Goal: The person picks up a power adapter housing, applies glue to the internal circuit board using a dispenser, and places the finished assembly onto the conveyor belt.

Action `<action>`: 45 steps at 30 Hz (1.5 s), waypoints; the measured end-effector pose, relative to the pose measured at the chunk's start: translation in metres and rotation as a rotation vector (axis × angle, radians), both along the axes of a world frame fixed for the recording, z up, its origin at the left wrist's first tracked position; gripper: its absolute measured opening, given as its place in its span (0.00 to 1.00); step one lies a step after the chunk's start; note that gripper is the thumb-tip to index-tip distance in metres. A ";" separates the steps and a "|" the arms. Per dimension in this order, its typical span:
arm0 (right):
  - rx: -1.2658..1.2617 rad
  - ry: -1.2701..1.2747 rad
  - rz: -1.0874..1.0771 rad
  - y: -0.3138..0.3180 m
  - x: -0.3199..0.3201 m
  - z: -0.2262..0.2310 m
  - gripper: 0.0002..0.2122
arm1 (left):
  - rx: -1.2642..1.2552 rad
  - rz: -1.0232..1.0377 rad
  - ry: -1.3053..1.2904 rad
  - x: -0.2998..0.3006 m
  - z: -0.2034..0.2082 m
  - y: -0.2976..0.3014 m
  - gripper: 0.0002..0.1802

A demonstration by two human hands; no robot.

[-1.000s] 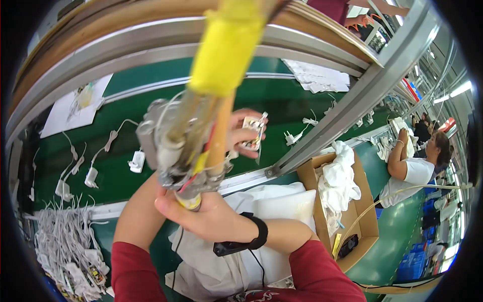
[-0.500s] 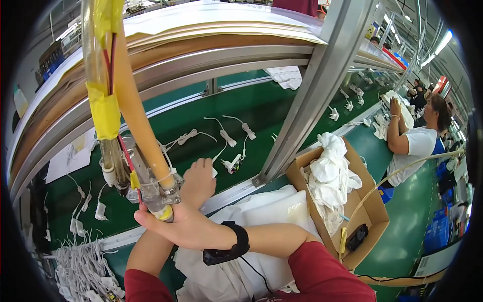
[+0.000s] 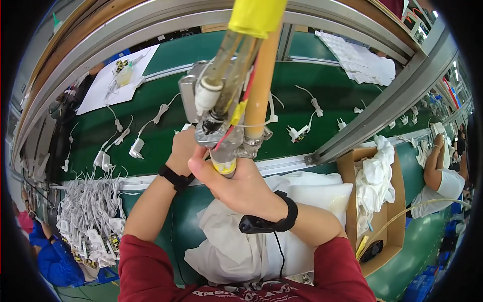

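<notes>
My right hand is closed round the lower end of a dispensing gun. Clear tubes, an orange hose and yellow tape run up from it. Behind the gun, my left hand reaches over the bench edge with curled fingers, partly hidden. A small white plug adapter shows at its fingertips, mostly covered. On the green belt lie several white plug adapters with bundled cords, among them one adapter left of my hands and an opened one with its circuit board showing to the right.
A heap of white cords and adapters lies at left. White cloth and bags lie before me. A cardboard box holds white cloth at right. A metal post and an overhead frame cross the view. A co-worker sits far right.
My view has swung left and down, so the gun and box appear farther right. My left hand shows left of the gun now. The right hand keeps its grip.
</notes>
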State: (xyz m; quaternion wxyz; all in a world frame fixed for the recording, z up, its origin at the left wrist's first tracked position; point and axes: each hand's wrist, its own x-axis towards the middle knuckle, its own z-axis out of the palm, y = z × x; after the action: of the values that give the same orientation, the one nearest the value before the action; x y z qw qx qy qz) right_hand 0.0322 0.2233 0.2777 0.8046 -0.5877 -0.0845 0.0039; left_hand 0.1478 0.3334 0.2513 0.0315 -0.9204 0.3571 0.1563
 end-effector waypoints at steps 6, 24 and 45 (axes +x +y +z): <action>-0.071 -0.109 -0.091 0.000 -0.001 -0.002 0.08 | -1.260 0.002 0.277 0.066 -0.068 -0.020 0.25; -0.023 -0.172 -0.091 0.005 0.003 0.017 0.12 | -0.177 -0.060 -0.326 0.105 -0.067 -0.079 0.21; -0.034 -0.197 -0.071 -0.003 0.007 0.028 0.16 | -0.185 0.248 -0.070 0.069 0.022 -0.068 0.48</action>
State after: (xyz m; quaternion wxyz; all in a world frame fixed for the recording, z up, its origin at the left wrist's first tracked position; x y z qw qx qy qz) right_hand 0.0393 0.2200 0.3060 0.7819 -0.6016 -0.1422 -0.0808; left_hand 0.2169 0.2658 0.2736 -0.0604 -0.9613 0.2520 0.0933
